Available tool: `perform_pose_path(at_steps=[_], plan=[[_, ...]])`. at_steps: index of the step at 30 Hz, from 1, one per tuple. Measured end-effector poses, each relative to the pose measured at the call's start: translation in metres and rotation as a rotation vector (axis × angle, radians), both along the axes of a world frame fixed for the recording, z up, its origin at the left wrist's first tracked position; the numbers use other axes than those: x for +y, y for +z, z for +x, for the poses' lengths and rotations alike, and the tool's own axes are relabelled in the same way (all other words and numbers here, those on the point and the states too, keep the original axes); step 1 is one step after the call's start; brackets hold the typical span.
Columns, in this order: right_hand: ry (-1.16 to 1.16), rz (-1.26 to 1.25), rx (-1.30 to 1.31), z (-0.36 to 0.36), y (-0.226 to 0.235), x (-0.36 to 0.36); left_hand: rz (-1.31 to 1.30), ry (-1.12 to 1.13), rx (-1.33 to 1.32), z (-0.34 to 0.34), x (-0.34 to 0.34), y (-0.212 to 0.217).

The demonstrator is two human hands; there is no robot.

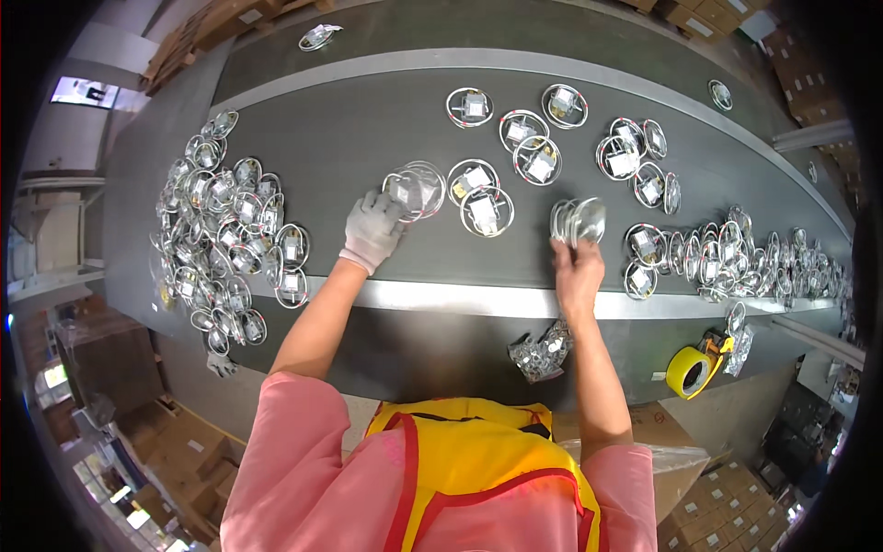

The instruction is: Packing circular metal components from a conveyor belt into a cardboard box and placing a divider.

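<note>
"Gathering the wire coils (536, 162) neatly: how should each hand be used?"

"The bare right hand (579, 271) is clamped on a blurred bundle (581, 221), held by its near edge over the dark belt (340, 120). Its loops should probably be pinched together, so that none is let slip."

"And the left?"

"The gloved left hand (374, 226) is set well apart from the right, its fingers against an overlapping group (419, 190) on the belt. Because of the blur, it cannot be told whether a grip is closed. That group would best be squared up before being lifted."

"What is found just beyond?"

"Between the hands, two overlapping coils (484, 212) are laid; linked loops should be parted gently, not tugged."

"And farther out?"

"On the left, a broad heap (221, 212) is piled; on the right, a crowded row (722, 248) is packed near the metal rail (460, 297). Both should be given room by the forearms, as should the yellow tape dispenser (692, 370) on the near side."
</note>
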State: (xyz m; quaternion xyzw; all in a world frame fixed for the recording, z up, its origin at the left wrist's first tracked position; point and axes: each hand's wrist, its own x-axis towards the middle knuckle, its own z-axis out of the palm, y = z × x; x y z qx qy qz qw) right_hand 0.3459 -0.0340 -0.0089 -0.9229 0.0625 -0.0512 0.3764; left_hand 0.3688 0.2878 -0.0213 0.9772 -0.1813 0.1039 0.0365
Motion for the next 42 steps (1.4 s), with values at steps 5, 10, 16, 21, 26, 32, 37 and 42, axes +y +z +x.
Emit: perform_pose_path(at_steps=[5, 10, 16, 21, 26, 32, 37, 42], plan=[[0.323, 0.133, -0.263, 0.017, -0.02, 0.033, 0.068, 0.079, 0.043, 0.016, -0.006, -0.006], [0.593, -0.365, -0.264, 0.014, -0.044, 0.036, -0.365, 0.396, 0.03, 0.043, -0.013, -0.017], [0.228, 0.127, -0.015, -0.003, -0.003, 0.031, -1.2, 0.399, 0.28, 0.112, -0.024, 0.0], [0.169, 0.319, -0.223, 0.022, 0.015, 0.05, -0.156, -0.068, -0.096, 0.157, -0.039, -0.009], [0.412, -0.279, -0.291, 0.051, -0.03, 0.063, -0.055, 0.005, -0.013, 0.185, -0.046, -0.024], [0.399, -0.196, -0.222, 0.058, -0.044, 0.057, -0.647, 0.163, 0.208, 0.202, -0.083, 0.006], [0.03, 0.674, 0.223, 0.043, 0.013, 0.05, -1.031, 0.09, 0.356, 0.214, -0.137, 0.008], [-0.16, 0.948, 0.059, 0.067, 0.041, 0.012, -0.944, 0.001, 0.385, 0.199, -0.13, -0.006]])
